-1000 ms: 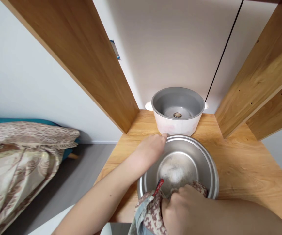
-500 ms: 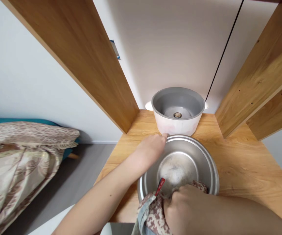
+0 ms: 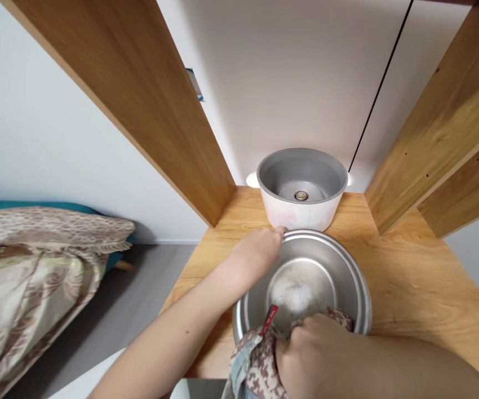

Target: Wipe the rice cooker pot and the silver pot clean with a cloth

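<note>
- Head view: metal basin (image 3: 341, 271) has its near rim hidden by patterned cloth (image 3: 262, 371) and right hand (image 3: 310, 349); cloth cut off at bottom edge; red tag (image 3: 269, 320) lettering too small to read.
- Basin sits on wooden table (image 3: 422, 299), beneath both hands, just in front of white pot (image 3: 300, 216).
- Left hand (image 3: 260, 249) curled, gripping basin's far-left rim, fingers partly hidden.
- Right hand closed in a fist around bunched cloth, over basin's near side.

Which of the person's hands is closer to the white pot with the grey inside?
Left. The left hand is at the metal basin's far rim, right by the pot; the right hand is farther away, gripping a cloth at the basin's near side.
</note>
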`<state>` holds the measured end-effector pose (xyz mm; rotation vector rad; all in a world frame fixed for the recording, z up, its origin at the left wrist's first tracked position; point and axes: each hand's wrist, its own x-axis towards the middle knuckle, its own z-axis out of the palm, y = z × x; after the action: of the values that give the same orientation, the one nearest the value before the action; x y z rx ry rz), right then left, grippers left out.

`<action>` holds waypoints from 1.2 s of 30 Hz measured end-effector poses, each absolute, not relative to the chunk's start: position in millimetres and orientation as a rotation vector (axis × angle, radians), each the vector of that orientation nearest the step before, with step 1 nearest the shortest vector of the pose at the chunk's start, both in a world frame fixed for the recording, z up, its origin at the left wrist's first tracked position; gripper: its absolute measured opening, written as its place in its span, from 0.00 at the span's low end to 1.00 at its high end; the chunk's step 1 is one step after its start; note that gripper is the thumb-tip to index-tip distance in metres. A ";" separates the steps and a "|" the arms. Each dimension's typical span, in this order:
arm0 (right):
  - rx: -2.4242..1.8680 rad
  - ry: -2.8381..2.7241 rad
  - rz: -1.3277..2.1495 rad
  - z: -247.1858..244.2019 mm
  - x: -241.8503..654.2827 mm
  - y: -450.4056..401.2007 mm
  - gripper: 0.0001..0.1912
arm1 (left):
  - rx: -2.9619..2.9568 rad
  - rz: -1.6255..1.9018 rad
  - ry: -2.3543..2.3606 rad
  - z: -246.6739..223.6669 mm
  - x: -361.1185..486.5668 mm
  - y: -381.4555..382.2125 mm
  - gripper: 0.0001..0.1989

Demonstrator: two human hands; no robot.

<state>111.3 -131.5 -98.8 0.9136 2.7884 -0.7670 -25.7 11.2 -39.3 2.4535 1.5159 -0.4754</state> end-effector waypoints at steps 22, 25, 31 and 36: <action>0.878 2.659 -0.621 -85.4 100.6 -127.3 0.24 | 2.477 -0.528 1.520 -40.7 -22.6 12.3 0.22; 0.890 2.638 -0.634 -79.8 99.9 -126.2 0.23 | 2.488 -0.526 1.515 -39.5 -22.2 11.8 0.23; 0.925 2.651 -0.694 -87.7 102.2 -126.4 0.23 | 2.498 -0.550 1.497 -37.4 -21.4 10.6 0.23; 0.934 2.634 -0.757 -82.7 103.8 -123.6 0.24 | 2.513 -0.553 1.491 -38.0 -20.7 11.0 0.23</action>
<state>103.8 -123.6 -82.7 0.9344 2.6336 -0.7565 -20.7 11.0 -38.0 2.5130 1.4909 -0.5530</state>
